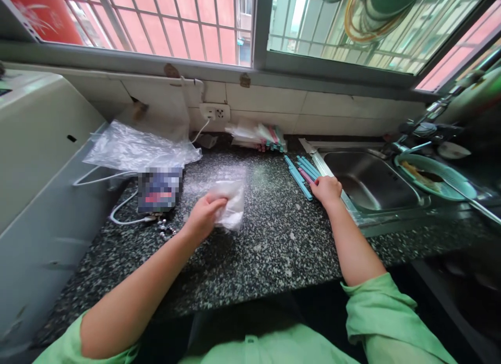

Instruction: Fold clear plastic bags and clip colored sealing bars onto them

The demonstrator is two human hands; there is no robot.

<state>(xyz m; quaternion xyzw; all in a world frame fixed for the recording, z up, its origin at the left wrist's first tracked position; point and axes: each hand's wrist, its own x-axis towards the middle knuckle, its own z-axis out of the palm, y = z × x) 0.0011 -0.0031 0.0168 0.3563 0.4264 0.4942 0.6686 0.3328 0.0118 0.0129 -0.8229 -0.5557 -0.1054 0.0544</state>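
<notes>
My left hand (pixel 207 213) is closed on a small clear plastic bag (pixel 231 205), held over the middle of the counter. On the right, the fingers of my right hand (pixel 327 191) pinch the near end of a pink sealing clip (pixel 306 176). Around it lie several long, thin teal sealing clips (pixel 298 179), close to the sink's left edge. At the back by the wall is a pile of clear packets with pink and teal clips (pixel 260 137).
A steel sink (pixel 362 179) is at the right, with a green strainer basket (pixel 438 176) beside it. To the left, a large plastic bag (pixel 136 147) lies behind a blurred-out device (pixel 159 190) with a white cable (pixel 121 207). A wall socket (pixel 215 112) sits above the granite counter (pixel 270 249).
</notes>
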